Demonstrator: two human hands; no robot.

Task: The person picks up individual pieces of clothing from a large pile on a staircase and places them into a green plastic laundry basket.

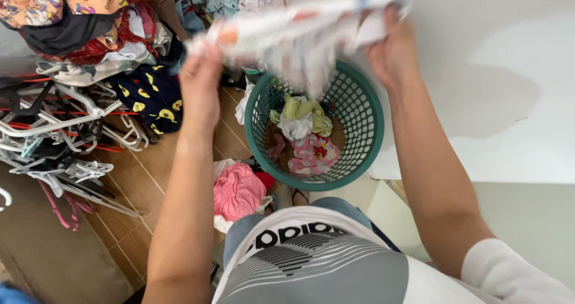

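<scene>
Both my hands hold up a white patterned garment [299, 31], blurred by motion, stretched between them above a green laundry basket [366, 109]. My left hand [200, 85] grips its left end, and my right hand [392, 46] grips its right end. Inside the basket lie a yellow-green cloth [302, 109], a white cloth and a pink printed piece [314, 154].
A heap of clothes [90, 28] fills the upper left, with a dark yellow-printed garment [150, 97]. A tangle of plastic hangers [60, 142] lies on the wooden floor at left. A pink garment [238, 190] sits by my knee. A white wall [509, 70] is at right.
</scene>
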